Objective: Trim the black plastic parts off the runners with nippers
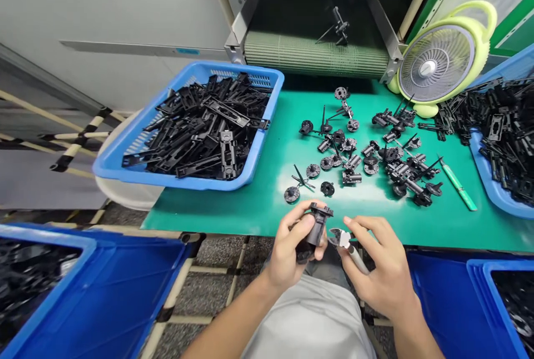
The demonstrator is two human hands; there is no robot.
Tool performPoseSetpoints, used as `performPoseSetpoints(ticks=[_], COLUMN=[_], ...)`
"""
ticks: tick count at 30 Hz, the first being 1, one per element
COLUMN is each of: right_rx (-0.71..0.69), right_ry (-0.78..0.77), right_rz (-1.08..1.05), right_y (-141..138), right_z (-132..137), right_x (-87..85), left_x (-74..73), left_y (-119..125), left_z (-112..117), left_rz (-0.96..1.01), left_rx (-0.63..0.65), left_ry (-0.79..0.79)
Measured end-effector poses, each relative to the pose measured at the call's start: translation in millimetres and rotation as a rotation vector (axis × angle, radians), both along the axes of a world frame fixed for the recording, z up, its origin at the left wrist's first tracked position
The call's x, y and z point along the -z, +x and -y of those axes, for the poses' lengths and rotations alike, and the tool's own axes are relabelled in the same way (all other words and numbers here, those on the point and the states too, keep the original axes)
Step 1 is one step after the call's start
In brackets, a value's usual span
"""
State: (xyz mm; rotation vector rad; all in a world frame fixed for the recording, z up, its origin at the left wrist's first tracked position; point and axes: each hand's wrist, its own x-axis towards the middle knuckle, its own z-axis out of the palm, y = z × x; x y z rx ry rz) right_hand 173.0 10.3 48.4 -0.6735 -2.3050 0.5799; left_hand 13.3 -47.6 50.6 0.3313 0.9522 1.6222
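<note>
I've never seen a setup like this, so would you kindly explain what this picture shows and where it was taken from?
This view comes from a camera worn on a person's head, looking forward and down at their own two hands. The left hand grips a black plastic part, and the right hand holds small side cutters with a grey handle. Both are just over the edge of a green bench mat. On the mat lie similar black moulded parts and a green knife. A blue basket of flat black pieces sits at the mat's left, and a yellow-green fan stands behind.
</note>
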Motion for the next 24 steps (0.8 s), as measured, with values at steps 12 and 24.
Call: performPoseSetpoints(ticks=[12, 24], right_rx=[0.110, 0.113], right_ry=[0.092, 0.185], right_rz=[0.203, 0.392], right_y=[14.4, 23.2], right_z=[5.5, -1.9], right_x=[-10.6, -18.1], left_x=[6.9, 9.4], left_y=[10.3, 15.8], left_z=[-3.0, -11.1], left_rz=[-0.054, -0.142], left_rx=[-0.019, -0.020], left_ry=[0.027, -0.064])
